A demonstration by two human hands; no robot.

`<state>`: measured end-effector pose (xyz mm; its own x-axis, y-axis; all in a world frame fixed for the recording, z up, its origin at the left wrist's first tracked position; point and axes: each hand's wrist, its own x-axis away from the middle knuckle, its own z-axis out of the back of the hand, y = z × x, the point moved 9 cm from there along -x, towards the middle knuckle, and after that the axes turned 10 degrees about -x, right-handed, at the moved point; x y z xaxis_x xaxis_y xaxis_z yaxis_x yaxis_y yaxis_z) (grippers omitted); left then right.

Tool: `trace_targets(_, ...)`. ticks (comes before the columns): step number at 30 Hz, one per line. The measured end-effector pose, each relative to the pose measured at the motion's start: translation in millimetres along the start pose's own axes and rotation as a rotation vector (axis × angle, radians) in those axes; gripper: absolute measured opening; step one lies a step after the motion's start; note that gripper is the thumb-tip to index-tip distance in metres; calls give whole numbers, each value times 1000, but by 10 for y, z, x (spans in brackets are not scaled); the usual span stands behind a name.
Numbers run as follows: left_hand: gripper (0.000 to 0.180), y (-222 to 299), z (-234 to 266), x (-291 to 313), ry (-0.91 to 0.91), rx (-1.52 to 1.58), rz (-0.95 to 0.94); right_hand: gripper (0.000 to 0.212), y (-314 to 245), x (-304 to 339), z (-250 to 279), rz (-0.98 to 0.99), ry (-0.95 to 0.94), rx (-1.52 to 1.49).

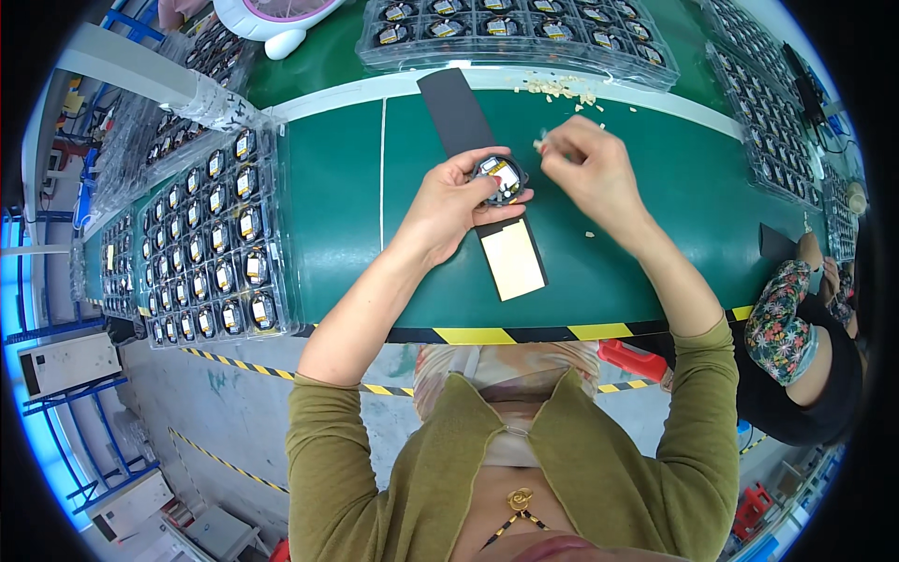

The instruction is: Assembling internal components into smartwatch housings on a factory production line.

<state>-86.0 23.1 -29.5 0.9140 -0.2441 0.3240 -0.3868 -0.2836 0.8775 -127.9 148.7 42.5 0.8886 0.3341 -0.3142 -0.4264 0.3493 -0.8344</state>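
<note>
My left hand (444,208) is closed around a round black electronic part (507,171) with a white label and coiled dark wire at its rim. The thumb presses on the part's face. To its right, my right hand (599,170) is raised over the green table with its fingers pinched. A small pale piece (539,144) shows at those fingertips, partly hidden. Under the left hand lies a long black strip (454,110). On the strip's near end sits a pale yellow sheet (513,261) with a notched upper edge.
Small cream-coloured bits (562,91) lie scattered beyond my right hand. Clear plastic trays of round parts stand at the left (211,239), far side (515,42) and right (773,122). A grey post (140,66) rises at the far left. A co-worker's patterned sleeve (782,318) is at the right.
</note>
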Motion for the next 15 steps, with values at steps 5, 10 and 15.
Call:
trace_targets(5,33,-14,239,-151,92,112,-10,26,483,-207,316,-2,129,303)
trace_targets(10,34,35,389,-143,135,8,-49,53,254,-86,442,-365,50,-339)
trace_targets(15,34,11,370,-179,160,-63,-61,18,476,488,-247,-637,-243,-864)
